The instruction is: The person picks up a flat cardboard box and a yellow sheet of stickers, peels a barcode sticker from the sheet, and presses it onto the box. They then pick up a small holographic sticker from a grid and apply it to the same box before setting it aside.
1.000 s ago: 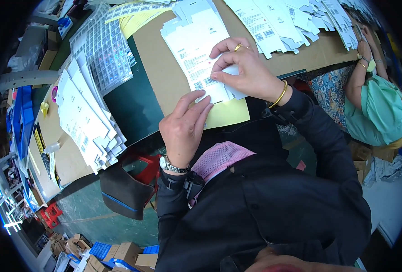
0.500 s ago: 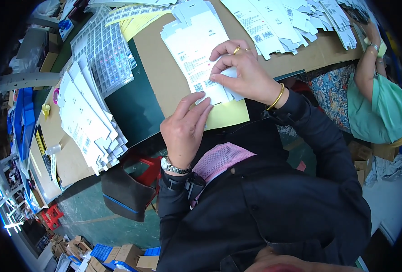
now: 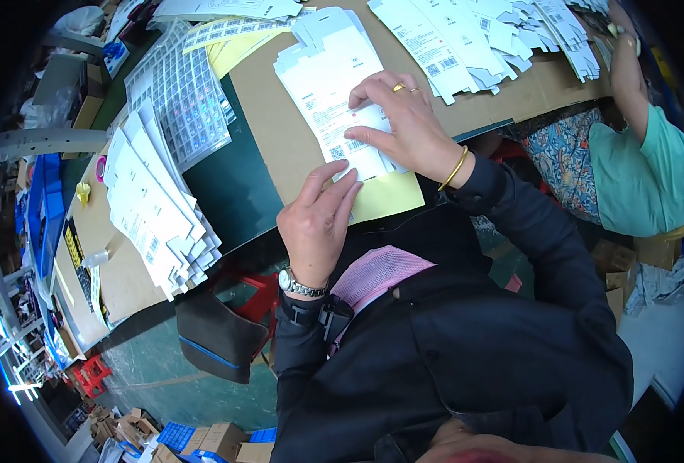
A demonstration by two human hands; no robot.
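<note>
A stack of flat white printed cartons (image 3: 328, 89) lies in front of me on brown cardboard. My right hand (image 3: 408, 127) rests over the right side of the top carton, thumb and forefinger apart and nothing visible between them. At the carton's near left corner is my left hand (image 3: 319, 208), its outstretched fingertips touching the near edge. From under that edge a pale yellow sheet (image 3: 388, 197) sticks out toward me. The underside of my right palm is hidden.
More flat cartons are piled at the left (image 3: 153, 204) and at the far right (image 3: 435, 46). Barcode label sheets (image 3: 180, 92) and yellow label strips (image 3: 238, 46) lie far left. A dark-covered stool (image 3: 215, 339) stands below the table. A person in a green top (image 3: 643, 174) sits at the right.
My right hand has shifted slightly left, and its thumb and forefinger have spread apart. My left hand stays at the carton's near corner. The neighbour's arm has moved.
</note>
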